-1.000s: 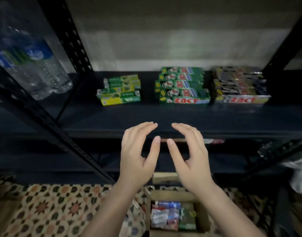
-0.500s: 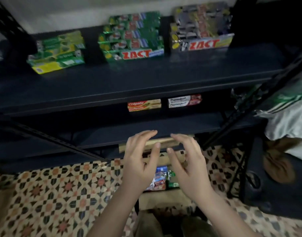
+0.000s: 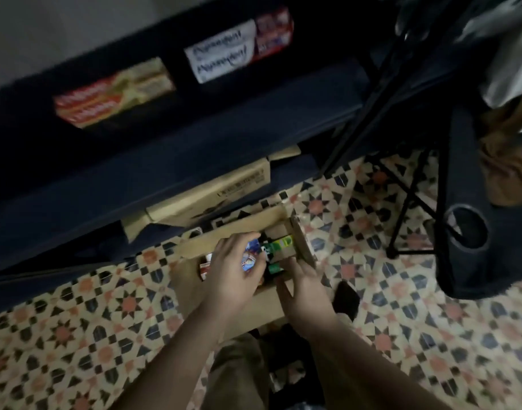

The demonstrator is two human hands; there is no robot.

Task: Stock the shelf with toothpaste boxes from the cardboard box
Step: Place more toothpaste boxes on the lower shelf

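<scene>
Both hands have dropped from mid-air before the shelf (image 3: 194,161) into the open cardboard box (image 3: 233,232) on the patterned tile floor (image 3: 76,306), so a fresh pick appears to be starting. Inside the box lie mixed toothpaste boxes, among them a green one (image 3: 279,245) by the far wall. Left hand (image 3: 233,273) has its fingers curled over a blue-and-white toothpaste box (image 3: 251,255), seemingly gripping it; right hand (image 3: 301,288) rests with relaxed fingers at the box's near edge, holding nothing visible. On the shelf above, white-and-red boxes (image 3: 224,51) read "Pepsodent"; the red-and-cream boxes (image 3: 111,94) are too blurred to read, as is the print on the cardboard flap (image 3: 242,184).
</scene>
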